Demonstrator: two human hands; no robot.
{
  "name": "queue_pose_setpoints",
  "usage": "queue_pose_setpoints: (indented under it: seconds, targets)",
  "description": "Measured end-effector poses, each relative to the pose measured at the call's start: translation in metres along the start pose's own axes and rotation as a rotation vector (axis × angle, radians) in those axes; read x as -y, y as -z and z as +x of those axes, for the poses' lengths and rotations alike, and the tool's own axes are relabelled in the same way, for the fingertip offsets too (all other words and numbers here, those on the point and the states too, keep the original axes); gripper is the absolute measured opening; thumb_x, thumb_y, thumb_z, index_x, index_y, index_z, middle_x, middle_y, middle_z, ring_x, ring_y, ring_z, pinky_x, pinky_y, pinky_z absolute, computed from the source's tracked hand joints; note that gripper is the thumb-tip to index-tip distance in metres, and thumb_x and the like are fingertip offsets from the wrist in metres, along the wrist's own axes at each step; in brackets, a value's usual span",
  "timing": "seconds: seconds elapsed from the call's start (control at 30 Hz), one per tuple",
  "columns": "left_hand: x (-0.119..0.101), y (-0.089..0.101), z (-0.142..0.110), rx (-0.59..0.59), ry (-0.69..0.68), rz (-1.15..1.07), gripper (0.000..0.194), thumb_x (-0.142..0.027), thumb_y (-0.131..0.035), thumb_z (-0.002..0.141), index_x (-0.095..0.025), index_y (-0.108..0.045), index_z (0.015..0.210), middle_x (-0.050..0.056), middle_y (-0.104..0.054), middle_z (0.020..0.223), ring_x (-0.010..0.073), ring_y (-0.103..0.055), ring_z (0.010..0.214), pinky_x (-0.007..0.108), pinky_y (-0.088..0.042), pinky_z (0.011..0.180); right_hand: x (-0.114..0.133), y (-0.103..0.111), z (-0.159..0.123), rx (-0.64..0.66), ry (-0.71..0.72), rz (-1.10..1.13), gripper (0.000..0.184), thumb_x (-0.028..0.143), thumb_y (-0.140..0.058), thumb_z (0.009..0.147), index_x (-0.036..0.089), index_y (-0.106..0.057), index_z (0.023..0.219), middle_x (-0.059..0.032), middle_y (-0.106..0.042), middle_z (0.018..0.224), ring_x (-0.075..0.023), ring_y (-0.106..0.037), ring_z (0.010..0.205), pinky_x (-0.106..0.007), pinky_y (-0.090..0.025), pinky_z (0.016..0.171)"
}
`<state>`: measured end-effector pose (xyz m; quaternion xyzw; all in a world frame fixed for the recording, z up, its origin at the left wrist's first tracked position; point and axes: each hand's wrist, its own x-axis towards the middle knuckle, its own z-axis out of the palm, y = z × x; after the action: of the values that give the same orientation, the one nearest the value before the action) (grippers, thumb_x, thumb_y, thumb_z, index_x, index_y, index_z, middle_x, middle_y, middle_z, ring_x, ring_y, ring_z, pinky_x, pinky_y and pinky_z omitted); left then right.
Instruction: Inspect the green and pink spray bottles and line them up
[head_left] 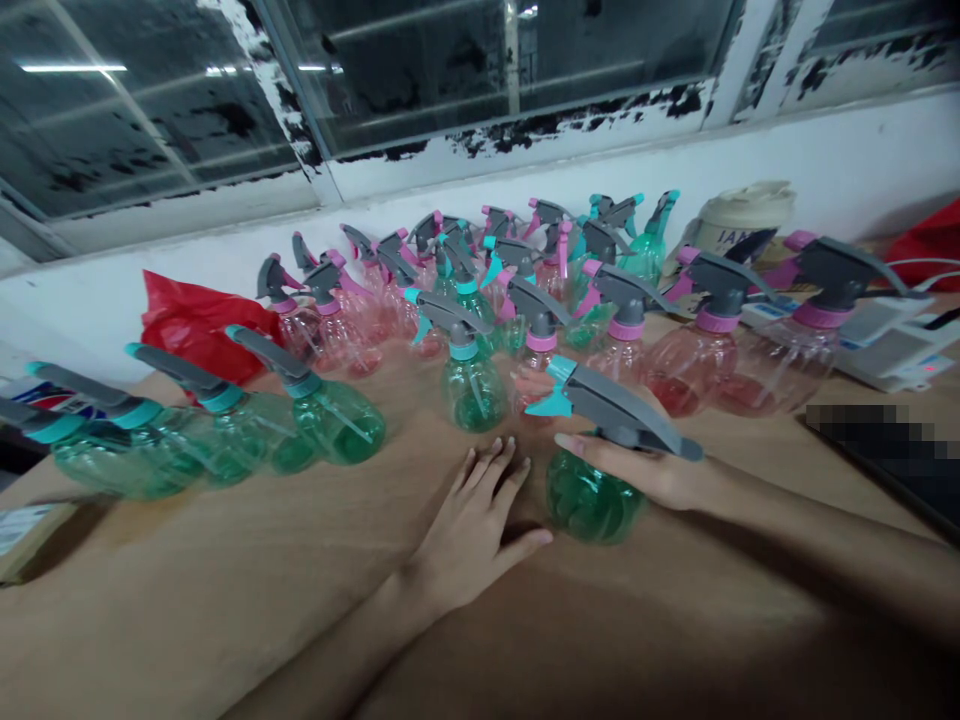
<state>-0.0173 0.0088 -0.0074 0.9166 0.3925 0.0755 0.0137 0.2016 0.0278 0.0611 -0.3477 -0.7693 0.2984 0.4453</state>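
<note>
My right hand (pixel 637 468) is wrapped round the neck of a green spray bottle (pixel 592 500) with a grey and turquoise trigger head. The bottle looks upright, close to the tabletop; whether its base touches the wood I cannot tell. Flat on the wooden table (pixel 300 590), just left of that bottle, lies my left hand (pixel 480 520) with its fingers spread and nothing in it. Beyond its fingertips stands another green spray bottle (pixel 472 390). A pink spray bottle (pixel 541 345) is partly hidden behind the held bottle and my right hand.
Several green bottles (pixel 337 420) stand in a row at left, beside a red plastic bag (pixel 195 325). Many pink and green bottles crowd toward the wall. At right are a white device (pixel 892 345), a pale tub (pixel 746 215) and a dark flat object (pixel 892 460). A small box (pixel 37 540) sits far left.
</note>
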Motion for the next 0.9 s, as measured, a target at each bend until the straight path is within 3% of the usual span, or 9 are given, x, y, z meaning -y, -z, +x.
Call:
queue_pose_setpoints:
  seconds: [0.17,0.37,0.57,0.77,0.9]
  targets:
    - [0.0,-0.001,0.0,-0.001,0.0,-0.003,0.071,-0.061,-0.042,0.092,-0.014,-0.031,0.144,0.016,-0.026,0.153,0.0275,-0.02,0.142,0.049,-0.022,0.113,0.002,0.0,-0.001,-0.016,-0.011,0.017,0.009,0.021,-0.056,0.08,0.022,-0.061,0.074,0.0057,-0.04,0.059,-0.0101,-0.035,0.049,-0.025,-0.034,0.046]
    - [0.0,0.002,0.001,0.015,-0.003,0.013,0.071,-0.062,-0.041,0.092,-0.012,-0.033,0.143,0.016,-0.027,0.152,0.0274,-0.021,0.141,0.048,-0.022,0.113,-0.004,-0.001,-0.001,-0.011,-0.004,-0.012,0.008,0.018,-0.056,0.077,0.025,-0.058,0.08,0.0043,-0.049,0.061,-0.0116,-0.039,0.049,-0.027,-0.04,0.048]
    - [0.001,0.001,0.0,0.004,-0.008,0.01,0.071,-0.062,-0.041,0.092,-0.014,-0.032,0.143,0.015,-0.028,0.152,0.0264,-0.021,0.141,0.048,-0.022,0.113,0.004,-0.001,0.0,-0.005,-0.059,0.052,0.009,0.017,-0.052,0.073,0.024,-0.048,0.075,0.0062,-0.041,0.056,-0.0102,-0.035,0.046,-0.024,-0.033,0.042]
    - [0.0,0.0,0.0,-0.013,-0.004,0.007,0.071,-0.062,-0.042,0.092,-0.014,-0.032,0.143,0.016,-0.028,0.152,0.0271,-0.022,0.141,0.048,-0.023,0.113,-0.001,-0.001,-0.002,-0.009,-0.064,0.113,0.013,0.02,-0.056,0.074,0.023,-0.057,0.087,0.0021,-0.057,0.072,-0.0125,-0.05,0.058,-0.026,-0.045,0.054]
    - [0.0,0.001,0.0,0.0,-0.005,0.012,0.072,-0.063,-0.041,0.092,-0.014,-0.031,0.144,0.015,-0.028,0.152,0.0268,-0.02,0.142,0.048,-0.022,0.113,-0.006,0.0,-0.003,-0.023,-0.025,0.126,0.011,0.022,-0.06,0.075,0.022,-0.06,0.086,0.0011,-0.059,0.078,-0.0142,-0.053,0.066,-0.028,-0.047,0.06]
